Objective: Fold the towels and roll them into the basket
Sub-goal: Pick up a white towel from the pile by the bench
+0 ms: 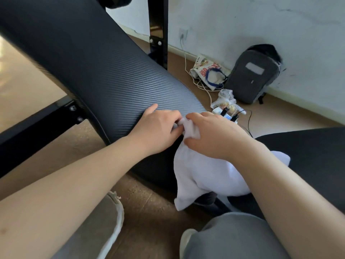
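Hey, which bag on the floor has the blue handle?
The printed white tote bag, lying left of the grey backpack; the backpack is plain dark, and the crumpled plastic bag is clear.

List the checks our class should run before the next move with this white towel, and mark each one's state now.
1. Both hands hold the towel: left hand and right hand pinch the white towel at its top end. Ok.
2. Towel lies flat on the black table: bunched, hanging off the edge. Not ok.
3. The basket is within reach: none in view. Cannot tell.
4. Towel's lower end is off the floor: cannot tell.
5. The cables lie apart from the towel: ok.
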`<state>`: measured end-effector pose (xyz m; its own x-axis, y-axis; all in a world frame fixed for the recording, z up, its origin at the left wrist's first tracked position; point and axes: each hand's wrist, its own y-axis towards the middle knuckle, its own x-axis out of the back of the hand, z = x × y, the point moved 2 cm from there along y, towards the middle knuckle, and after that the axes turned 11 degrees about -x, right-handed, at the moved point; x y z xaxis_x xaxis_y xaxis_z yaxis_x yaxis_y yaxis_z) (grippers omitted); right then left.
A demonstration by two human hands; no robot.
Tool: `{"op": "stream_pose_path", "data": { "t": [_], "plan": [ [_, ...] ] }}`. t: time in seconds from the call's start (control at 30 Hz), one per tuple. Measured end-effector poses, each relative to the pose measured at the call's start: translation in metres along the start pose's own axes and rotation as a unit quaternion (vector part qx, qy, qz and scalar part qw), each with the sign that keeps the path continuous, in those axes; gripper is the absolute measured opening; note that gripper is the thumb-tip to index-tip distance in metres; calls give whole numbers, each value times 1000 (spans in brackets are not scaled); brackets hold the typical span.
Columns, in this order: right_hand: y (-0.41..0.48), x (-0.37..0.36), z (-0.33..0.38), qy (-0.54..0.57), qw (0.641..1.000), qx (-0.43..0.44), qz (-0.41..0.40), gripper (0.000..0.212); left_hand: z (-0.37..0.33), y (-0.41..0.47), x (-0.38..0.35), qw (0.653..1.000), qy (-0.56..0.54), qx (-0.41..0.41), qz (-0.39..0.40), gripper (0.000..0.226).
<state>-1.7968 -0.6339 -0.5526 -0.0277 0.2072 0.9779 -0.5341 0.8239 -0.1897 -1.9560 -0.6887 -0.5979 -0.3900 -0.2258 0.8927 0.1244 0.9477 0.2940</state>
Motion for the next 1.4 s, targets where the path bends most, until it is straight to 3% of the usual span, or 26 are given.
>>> {"op": "stream_pose_path", "data": {
  "t": [0.23,0.43,0.63,0.77,0.87,1.03,1.2,1.27,1.4],
  "plan": [
    [-19,19,-11,-7,997,29,-75,54,-23,-4,19,972,-191,110,-79,23],
    [-23,25,-6,-57,993,77,-69,17,-39,-9,8,944,-265,193,-39,27],
    [-20,33,-7,-27,990,52,-128,10,-48,-19,13,905,-368,210,-48,47],
    [-16,39,-10,22,981,-15,-191,6,-48,-21,5,941,-294,163,46,68],
    [-11,44,-12,61,973,-33,-221,7,-46,-12,2,954,-239,147,104,37],
    [-3,38,-17,57,989,-40,-131,23,-35,0,2,948,-261,165,71,18],
    [-12,20,-17,-49,997,-15,59,103,-29,-2,3,935,-288,206,-20,10],
    [-16,19,-18,-40,997,-4,63,117,-34,-4,8,928,-304,211,-42,13],
    [-24,17,-21,39,998,0,56,121,-54,-9,16,896,-369,239,-66,20]
  ]
}}
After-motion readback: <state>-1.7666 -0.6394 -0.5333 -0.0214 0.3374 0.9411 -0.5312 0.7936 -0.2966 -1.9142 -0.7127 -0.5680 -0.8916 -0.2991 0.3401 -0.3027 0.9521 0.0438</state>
